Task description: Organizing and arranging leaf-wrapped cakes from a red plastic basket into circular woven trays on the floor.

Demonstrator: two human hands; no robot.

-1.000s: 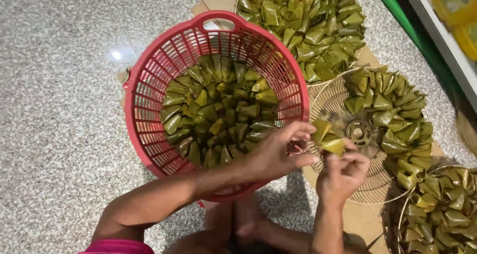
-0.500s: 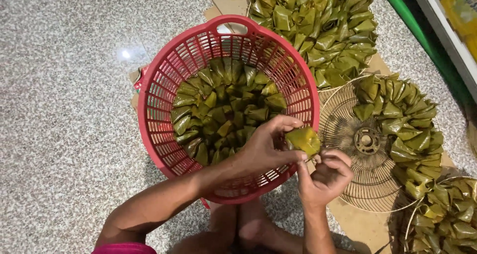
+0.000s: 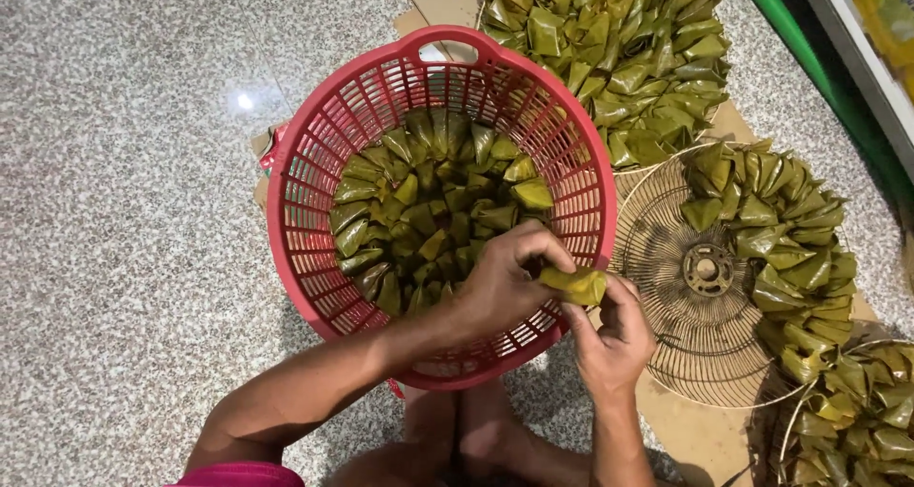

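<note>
Speckled floor lay beneath our red basket [image 3: 295, 258]; both our left hand [image 3: 500, 287] and right hand [image 3: 614, 339] pinched one leaf parcel [image 3: 574, 284] at centre frame, freshly lifted from the wire rack [image 3: 666, 249] toward the basket's rim.

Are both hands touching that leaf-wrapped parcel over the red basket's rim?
Touching. The head view shows the left hand and right hand both pinching the leaf-wrapped parcel.

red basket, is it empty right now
No, the red basket holds many green leaf parcels packed in rings, and both hands hold one more parcel over its near rim.
</note>
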